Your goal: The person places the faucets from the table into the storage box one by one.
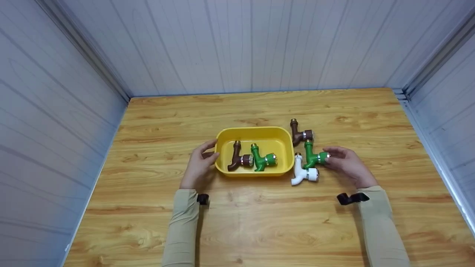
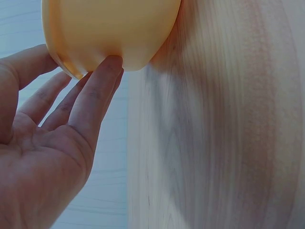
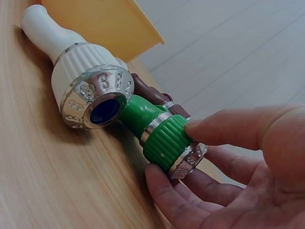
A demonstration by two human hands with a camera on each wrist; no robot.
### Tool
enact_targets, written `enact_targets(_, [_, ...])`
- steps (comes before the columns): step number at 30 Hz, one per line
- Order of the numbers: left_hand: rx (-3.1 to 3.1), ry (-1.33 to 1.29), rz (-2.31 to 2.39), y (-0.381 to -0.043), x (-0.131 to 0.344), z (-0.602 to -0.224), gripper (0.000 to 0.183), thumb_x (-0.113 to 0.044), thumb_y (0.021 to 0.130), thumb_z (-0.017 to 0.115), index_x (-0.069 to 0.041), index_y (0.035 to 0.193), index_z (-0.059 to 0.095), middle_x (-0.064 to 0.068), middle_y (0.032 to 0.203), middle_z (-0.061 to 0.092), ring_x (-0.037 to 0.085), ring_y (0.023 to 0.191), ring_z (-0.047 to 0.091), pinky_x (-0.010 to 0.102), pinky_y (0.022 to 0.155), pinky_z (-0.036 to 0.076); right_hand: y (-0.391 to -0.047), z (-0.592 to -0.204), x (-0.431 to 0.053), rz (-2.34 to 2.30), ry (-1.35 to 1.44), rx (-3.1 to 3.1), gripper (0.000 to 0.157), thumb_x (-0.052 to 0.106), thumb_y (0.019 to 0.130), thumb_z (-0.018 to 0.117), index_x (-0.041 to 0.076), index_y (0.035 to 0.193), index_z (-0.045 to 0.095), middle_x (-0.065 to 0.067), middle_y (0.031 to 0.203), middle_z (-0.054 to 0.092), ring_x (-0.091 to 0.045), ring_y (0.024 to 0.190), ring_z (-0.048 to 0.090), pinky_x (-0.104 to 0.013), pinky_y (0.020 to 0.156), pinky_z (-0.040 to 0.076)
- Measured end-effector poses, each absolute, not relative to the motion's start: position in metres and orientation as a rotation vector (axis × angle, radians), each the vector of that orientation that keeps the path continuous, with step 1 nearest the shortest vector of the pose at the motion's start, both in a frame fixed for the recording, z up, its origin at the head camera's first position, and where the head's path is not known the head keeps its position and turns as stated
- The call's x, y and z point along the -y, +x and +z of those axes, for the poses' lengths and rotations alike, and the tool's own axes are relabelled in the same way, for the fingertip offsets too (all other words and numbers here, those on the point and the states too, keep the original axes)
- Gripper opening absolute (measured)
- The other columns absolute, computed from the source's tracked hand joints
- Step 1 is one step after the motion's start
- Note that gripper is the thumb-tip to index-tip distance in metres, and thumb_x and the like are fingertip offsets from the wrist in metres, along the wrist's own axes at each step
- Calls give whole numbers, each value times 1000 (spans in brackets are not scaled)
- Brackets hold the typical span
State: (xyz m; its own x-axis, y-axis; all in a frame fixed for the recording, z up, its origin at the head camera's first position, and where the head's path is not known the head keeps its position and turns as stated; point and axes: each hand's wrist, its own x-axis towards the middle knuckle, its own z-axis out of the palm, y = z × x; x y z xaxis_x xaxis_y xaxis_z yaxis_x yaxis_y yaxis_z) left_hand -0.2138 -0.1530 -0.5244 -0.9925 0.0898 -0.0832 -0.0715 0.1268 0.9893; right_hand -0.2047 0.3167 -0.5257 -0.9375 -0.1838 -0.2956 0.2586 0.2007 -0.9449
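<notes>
My left hand [image 1: 197, 165] grips the left end of a yellow plastic basin [image 1: 254, 173], its fingertips against the rim and outer wall. Inside the basin lie a brown faucet [image 1: 235, 159] and a green faucet [image 1: 260, 161]. To the right of the basin, my right hand [image 1: 349, 165] pinches the ribbed handle of another green faucet [image 3: 164, 143] between thumb and fingers. That faucet rests on the table beside a white faucet [image 1: 300, 171]. Behind them lies a second brown faucet [image 1: 297, 135], partly hidden in the right wrist view.
Everything stands on a wood-grain table [image 1: 259, 222]. Pale panelled walls [image 1: 237, 48] rise behind it and on both sides. The white faucet lies close against the basin's right end, in front of the green one.
</notes>
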Motion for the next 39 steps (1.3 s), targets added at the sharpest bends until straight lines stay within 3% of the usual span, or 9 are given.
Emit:
enact_targets(18, [-2270,22,1986,-214,154,-525,46,-3,93,62,-6,138,51,18,133,49,29,109,57,33,86,52,-203,-526,-319,-1827,145,-2111,51,14,94,62,-7,137,43,-19,133,46,-12,104,58,-31,93,48])
enact_targets(31, [-2318,86,1967,-214,154,-523,47,-2,91,63,-1,137,51,22,133,50,34,107,58,31,81,53,-199,-523,-322,-1961,170,-2038,55,13,92,66,-10,135,42,-6,118,56,-11,102,59,-36,96,47])
enact_targets(39, [-2286,90,1981,-214,155,-520,48,-1,92,62,0,137,49,25,135,48,37,110,56,31,81,53,-197,-519,-326,-1918,187,-2088,56,15,92,65,-7,137,41,-13,128,50,-14,104,58,-37,96,46])
